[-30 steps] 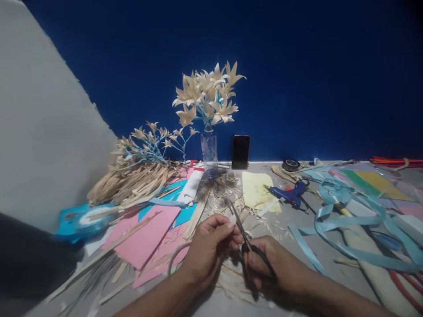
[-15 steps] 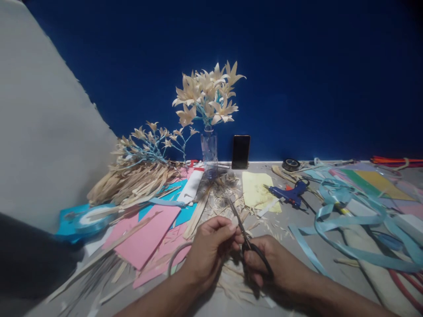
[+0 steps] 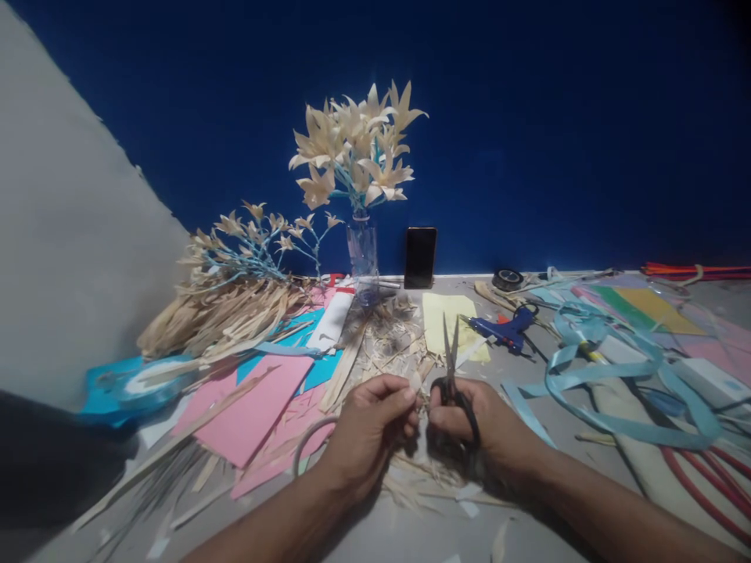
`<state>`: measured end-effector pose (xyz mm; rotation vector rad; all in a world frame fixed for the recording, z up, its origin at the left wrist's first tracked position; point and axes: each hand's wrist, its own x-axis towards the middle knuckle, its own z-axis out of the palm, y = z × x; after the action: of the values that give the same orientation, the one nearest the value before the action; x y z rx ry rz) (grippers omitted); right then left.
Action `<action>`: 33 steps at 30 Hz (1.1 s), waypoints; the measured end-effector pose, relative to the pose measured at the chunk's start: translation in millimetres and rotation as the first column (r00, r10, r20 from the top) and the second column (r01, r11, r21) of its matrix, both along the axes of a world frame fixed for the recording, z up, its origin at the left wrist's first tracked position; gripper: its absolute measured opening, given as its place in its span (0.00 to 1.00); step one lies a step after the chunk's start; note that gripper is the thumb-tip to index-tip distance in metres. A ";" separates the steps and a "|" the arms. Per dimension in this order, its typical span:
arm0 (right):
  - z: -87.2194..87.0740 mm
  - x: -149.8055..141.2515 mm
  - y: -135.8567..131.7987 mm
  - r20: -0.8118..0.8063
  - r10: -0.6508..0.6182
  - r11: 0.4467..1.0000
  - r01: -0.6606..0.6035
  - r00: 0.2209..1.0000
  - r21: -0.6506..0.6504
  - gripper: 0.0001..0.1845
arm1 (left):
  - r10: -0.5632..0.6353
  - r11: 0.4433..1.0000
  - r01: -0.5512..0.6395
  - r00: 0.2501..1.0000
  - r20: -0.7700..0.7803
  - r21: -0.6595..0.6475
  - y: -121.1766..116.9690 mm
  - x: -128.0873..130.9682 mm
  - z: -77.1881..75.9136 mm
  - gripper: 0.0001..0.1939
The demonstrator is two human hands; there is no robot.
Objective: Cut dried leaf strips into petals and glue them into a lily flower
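My left hand pinches a small pale piece; my right hand grips black-handled scissors, parted blades toward twelve o'clock, blue glue gun at one.

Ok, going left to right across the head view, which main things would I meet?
Light-blue roll → pink sheet → left hand → scissors → black tape roll → orange-red bundle.

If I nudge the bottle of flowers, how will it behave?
The clear bottle would probably tip easily, its narrow body carrying a wide spray of flowers. The thin blue stems would likely sway, fanning out as they rise.
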<state>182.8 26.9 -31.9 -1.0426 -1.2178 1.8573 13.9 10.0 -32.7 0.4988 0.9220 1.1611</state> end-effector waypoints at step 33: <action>-31.5 -17.4 -17.1 0.127 0.152 0.988 -0.155 0.980 0.013 0.31 | 0.129 0.992 -0.127 0.991 0.048 -0.025 3.2 6.8 -3.7 0.15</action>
<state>165.4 9.8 -63.4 -1.0938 -1.4254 1.9130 20.6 13.3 -36.3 0.3957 0.9334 1.2726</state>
